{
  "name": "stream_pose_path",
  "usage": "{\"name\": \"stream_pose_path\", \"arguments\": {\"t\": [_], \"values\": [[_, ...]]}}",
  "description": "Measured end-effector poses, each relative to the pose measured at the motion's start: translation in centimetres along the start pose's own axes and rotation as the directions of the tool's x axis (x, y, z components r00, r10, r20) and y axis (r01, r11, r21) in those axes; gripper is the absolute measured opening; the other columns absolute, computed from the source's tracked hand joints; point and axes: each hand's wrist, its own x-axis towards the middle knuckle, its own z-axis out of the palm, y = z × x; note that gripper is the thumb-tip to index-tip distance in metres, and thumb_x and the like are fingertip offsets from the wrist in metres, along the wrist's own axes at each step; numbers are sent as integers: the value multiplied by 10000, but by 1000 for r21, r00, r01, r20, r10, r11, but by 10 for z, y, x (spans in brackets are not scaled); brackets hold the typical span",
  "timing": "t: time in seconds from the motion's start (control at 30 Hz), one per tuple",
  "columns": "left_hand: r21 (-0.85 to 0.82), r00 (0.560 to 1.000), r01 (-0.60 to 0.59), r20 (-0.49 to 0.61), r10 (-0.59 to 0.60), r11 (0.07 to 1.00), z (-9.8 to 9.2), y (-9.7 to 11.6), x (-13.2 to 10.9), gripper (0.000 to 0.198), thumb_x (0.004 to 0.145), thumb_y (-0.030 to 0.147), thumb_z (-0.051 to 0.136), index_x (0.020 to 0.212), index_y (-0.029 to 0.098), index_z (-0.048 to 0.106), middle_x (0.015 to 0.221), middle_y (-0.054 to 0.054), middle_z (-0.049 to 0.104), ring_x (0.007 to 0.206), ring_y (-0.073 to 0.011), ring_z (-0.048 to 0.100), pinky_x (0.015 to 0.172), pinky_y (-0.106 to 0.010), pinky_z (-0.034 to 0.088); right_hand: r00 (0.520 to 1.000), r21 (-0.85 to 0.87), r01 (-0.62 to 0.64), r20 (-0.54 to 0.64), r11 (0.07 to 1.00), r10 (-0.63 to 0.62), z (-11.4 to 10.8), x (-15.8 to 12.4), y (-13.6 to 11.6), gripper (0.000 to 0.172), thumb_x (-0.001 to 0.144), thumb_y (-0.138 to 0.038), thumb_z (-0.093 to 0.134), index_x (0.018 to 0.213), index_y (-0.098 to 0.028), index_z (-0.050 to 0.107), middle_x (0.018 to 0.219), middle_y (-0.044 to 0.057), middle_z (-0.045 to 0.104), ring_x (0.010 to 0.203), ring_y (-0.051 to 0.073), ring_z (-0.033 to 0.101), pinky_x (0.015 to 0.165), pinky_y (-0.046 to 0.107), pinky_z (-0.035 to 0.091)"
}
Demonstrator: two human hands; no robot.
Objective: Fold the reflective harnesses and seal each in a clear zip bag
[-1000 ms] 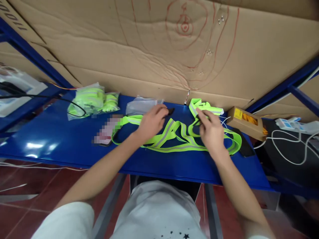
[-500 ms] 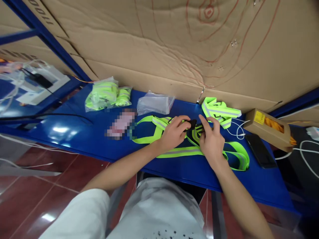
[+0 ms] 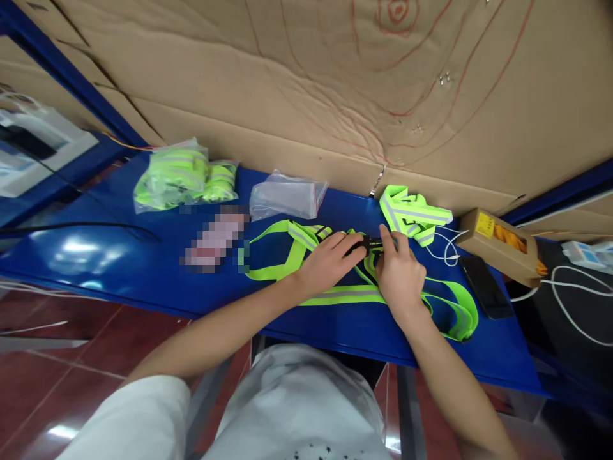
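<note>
Neon yellow-green reflective straps (image 3: 347, 294) with a grey stripe, like a belt harness, lie in loops on the blue table. Above their middle, my left hand (image 3: 328, 260) is closed, thumb and fingers pinching one end of a black buckle (image 3: 368, 243). My right hand (image 3: 401, 276) is closed around the buckle's other side, its index finger stretched along the top. The two buckle parts look close together; whether they are joined is hidden by my fingers. A second reflective strap bundle (image 3: 414, 214) lies folded beyond my right hand.
Bagged reflective straps (image 3: 177, 172) and a clear plastic bag (image 3: 286, 198) lie at the back left, near a pixelated pink item (image 3: 218, 239). To the right are a black phone (image 3: 484, 287), a cardboard box (image 3: 500, 246) and white cables (image 3: 447, 255). A cardboard wall (image 3: 306, 96) stands behind.
My hands have come closer together, narrowing the gap between the black buckle parts. The camera view has shifted slightly, so the table items appear further left.
</note>
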Motion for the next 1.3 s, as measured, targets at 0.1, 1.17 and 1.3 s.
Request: {"name": "stream_pose_path", "arguments": {"t": [0.1, 1.17, 1.3], "values": [[37, 1000, -25, 20, 24, 999, -3, 0, 1, 258, 1007, 57, 443, 1094, 156, 664, 1228, -114, 703, 1002, -222, 623, 942, -344, 555, 1000, 2, 2, 13, 1000, -2, -1, -1, -1, 635, 919, -138, 522, 1552, -193, 528, 1349, 138, 664, 834, 213, 711, 504, 288, 494], [-194, 985, 160, -34, -170, 968, -84, -16, -19, 582, 994, 436, 661, 1505, 215, 494, 1553, -216, 480, 1459, -340, 485, 1182, -504, 467, 978, 978, -210, 210, 12, 15, -11, 21, 55, 454, 700, -462, 919, 1041, -238, 721, 922, -8, 721, 804, 164, 671, 710, 266, 545], [67, 834, 544, 72, -548, 837, -106, -61, -83, 620, 1006, 419, 621, 1572, 229, 456, 1687, -220, 306, 1541, -455, 354, 1211, -665, 362, 958, 960, -258, 269, -111, 100, -3, 17, 67, 445, 710, -459, 902, 1048, -241, 714, 920, 9, 733, 772, 177, 699, 686, 284, 558]]}}
